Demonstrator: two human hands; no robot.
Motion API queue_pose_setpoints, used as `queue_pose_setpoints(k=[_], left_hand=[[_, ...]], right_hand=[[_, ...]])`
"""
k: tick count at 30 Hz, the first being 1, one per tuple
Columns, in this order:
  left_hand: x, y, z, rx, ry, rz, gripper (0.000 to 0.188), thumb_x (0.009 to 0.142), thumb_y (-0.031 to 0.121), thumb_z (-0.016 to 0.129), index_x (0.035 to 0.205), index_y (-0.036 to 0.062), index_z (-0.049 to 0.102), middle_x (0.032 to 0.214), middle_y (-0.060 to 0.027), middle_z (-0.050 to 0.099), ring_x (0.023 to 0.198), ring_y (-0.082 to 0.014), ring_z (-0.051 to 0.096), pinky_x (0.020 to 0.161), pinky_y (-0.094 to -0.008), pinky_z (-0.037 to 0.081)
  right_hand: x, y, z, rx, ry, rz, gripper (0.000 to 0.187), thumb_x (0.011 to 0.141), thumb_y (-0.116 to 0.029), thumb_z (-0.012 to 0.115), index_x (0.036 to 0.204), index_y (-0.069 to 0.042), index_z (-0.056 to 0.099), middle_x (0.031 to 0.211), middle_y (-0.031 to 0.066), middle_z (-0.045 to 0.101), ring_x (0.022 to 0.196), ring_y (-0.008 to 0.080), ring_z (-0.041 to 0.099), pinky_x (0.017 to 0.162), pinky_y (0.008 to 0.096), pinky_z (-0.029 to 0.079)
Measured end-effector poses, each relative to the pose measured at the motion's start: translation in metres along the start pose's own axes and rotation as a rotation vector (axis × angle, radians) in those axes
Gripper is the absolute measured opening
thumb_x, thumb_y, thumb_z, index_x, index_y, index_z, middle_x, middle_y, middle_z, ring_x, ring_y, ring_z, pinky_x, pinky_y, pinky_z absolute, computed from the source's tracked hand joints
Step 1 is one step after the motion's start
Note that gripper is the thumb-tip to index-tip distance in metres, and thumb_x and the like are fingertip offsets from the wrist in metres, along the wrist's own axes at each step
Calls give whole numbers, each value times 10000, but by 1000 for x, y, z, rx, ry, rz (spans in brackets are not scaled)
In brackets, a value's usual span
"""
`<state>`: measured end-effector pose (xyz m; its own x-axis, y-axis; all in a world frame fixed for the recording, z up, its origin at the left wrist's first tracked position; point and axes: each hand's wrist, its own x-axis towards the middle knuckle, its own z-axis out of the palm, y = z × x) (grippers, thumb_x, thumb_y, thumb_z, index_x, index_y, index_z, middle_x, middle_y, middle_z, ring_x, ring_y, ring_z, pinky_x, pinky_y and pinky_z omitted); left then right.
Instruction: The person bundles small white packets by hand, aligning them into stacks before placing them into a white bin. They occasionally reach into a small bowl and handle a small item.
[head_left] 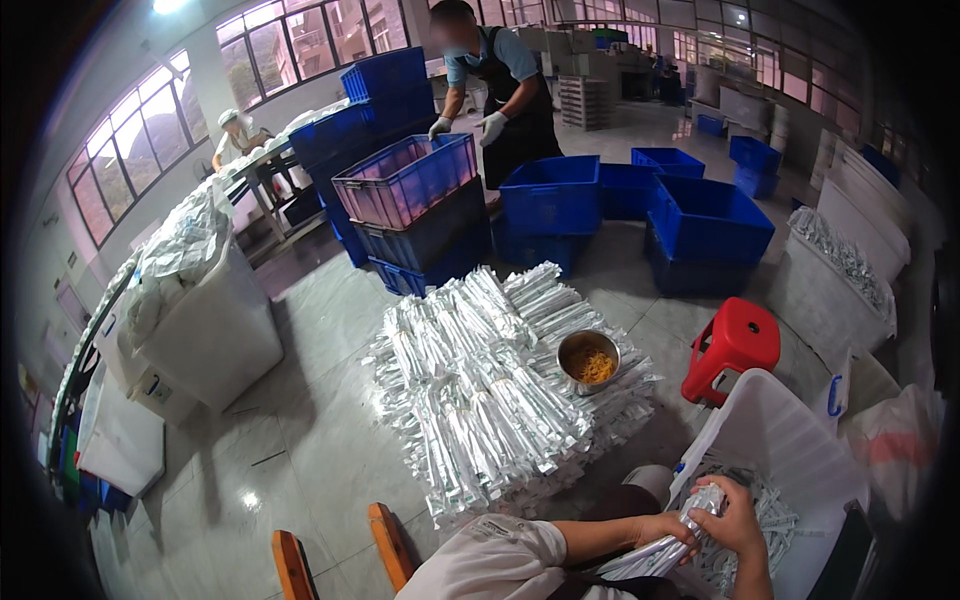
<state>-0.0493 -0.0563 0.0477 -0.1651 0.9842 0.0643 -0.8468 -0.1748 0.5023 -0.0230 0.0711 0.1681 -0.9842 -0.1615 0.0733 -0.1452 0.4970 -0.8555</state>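
A bundle of long, narrow silver foil packets [640,562] lies in both my hands, over the near edge of a white plastic bin. My left hand [664,530] wraps round its middle. Higher up, my right hand [738,515] grips the bundle's end from the right side. Loose packets of the same kind [772,520] lie in the white bin [800,425]. In front of me a large pile of silver packet bundles [490,390] is stacked in rows. On its right side rests a round metal bowl [573,345] with thin yellow-orange strands [590,366] inside.
A red stool [735,340] stands beyond the bin. Blue crates [710,215] are stacked behind the pile, where a gloved person [500,90] leans over a crate. Large white tubs [210,330] stand at the left; wooden legs [390,545] show nearby. Another person [240,140] is at a far-left table.
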Motion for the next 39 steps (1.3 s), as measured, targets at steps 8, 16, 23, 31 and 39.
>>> queue_pose_setpoints(k=[8, 16, 23, 31, 39], left_hand=[[13, -9, 13, 114, 54, -65, 260, 674, 56, 599, 903, -37, 519, 733, -146, 594, 610, -221, 603, 563, -303, 502], [8, -15, 3, 83, 82, 100, 337, 700, 201, 666, 913, -22, 530, 694, -137, 587, 598, -232, 604, 568, -337, 503], [-57, -52, -23, 202, 122, 5, 694, 710, 339, 711, 1214, -23, 400, 1037, -121, 543, 950, -192, 529, 841, -317, 419], [-88, -50, 9, 272, 84, 103, 910, 593, 273, 811, 1303, 17, 303, 1146, -47, 476, 1058, -134, 434, 912, -267, 355], [-79, 44, 41, 872, 643, 746, 784, 563, 243, 784, 1204, 0, 403, 1078, -81, 530, 999, -149, 493, 884, -290, 399]], right_hand=[[17, -8, -31, -236, -473, 73, 305, 593, -269, 724, 790, -41, 675, 783, 119, 641, 738, 250, 625, 695, 320, 478], [7, 3, 6, 409, 3, -86, 646, 599, -250, 755, 1150, -61, 475, 1060, 101, 541, 902, 190, 567, 709, 320, 486], [-64, 82, 84, 1134, 213, 192, 742, 687, -371, 643, 1285, -77, 317, 953, 48, 468, 823, 176, 480, 778, 333, 426], [-34, 60, 70, 1221, 258, 215, 658, 691, -277, 602, 1258, -57, 353, 990, 68, 498, 861, 181, 493, 807, 325, 403], [77, -21, 54, 1036, 86, 35, 653, 724, -269, 616, 1258, 0, 355, 1090, 107, 495, 951, 172, 501, 846, 290, 391]])
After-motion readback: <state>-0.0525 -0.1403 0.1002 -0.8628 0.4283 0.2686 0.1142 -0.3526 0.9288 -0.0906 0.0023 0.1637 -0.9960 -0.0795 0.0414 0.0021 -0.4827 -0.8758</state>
